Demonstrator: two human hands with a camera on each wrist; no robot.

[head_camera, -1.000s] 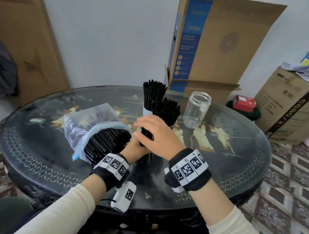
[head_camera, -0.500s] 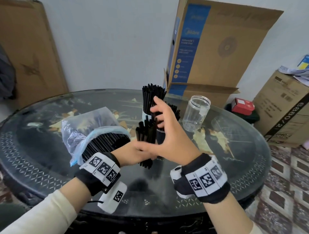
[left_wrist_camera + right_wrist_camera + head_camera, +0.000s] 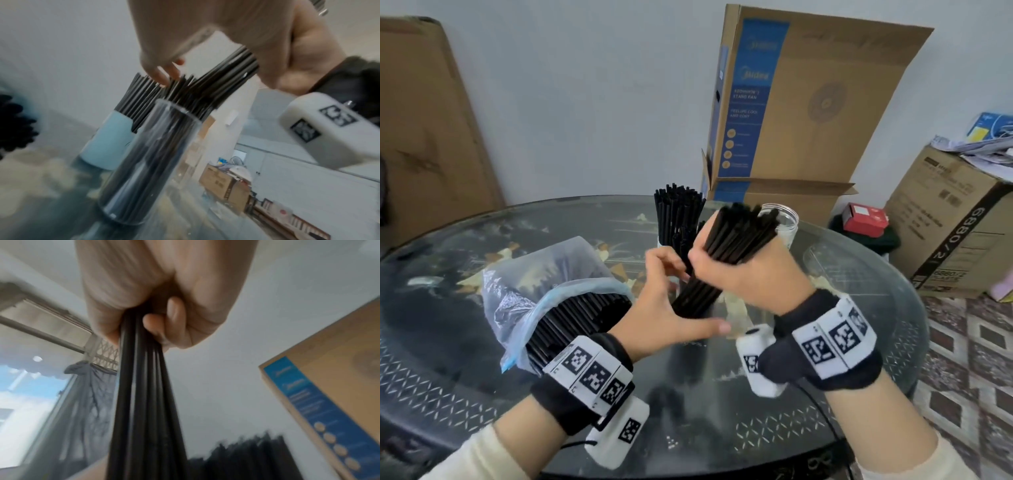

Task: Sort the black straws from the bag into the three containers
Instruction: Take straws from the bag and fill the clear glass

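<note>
My right hand (image 3: 743, 274) grips a thick bundle of black straws (image 3: 736, 240), tilted with its top toward the right; the right wrist view shows fingers (image 3: 160, 324) curled round the bundle (image 3: 144, 402). My left hand (image 3: 664, 308) is open beside the bundle's lower end, thumb stretched out. A clear glass (image 3: 152, 159) full of straws stands under the bundle (image 3: 236, 68); my left fingertips (image 3: 160, 74) touch straw tops there. Behind it is a pale blue cup (image 3: 109, 139) (image 3: 678, 219) of straws. An empty clear jar (image 3: 786, 222) stands at the right. The plastic bag (image 3: 544, 291) of straws lies at the left.
Everything sits on a round dark glass-topped table (image 3: 448, 342). A tall cardboard box (image 3: 808, 102) stands just behind the table. More boxes (image 3: 955, 233) and a small red box (image 3: 864, 216) are on the floor at the right.
My right hand, open beside the bundle before, has closed on it and lifted and tilted it. My left hand has let go of the bundle and opened.
</note>
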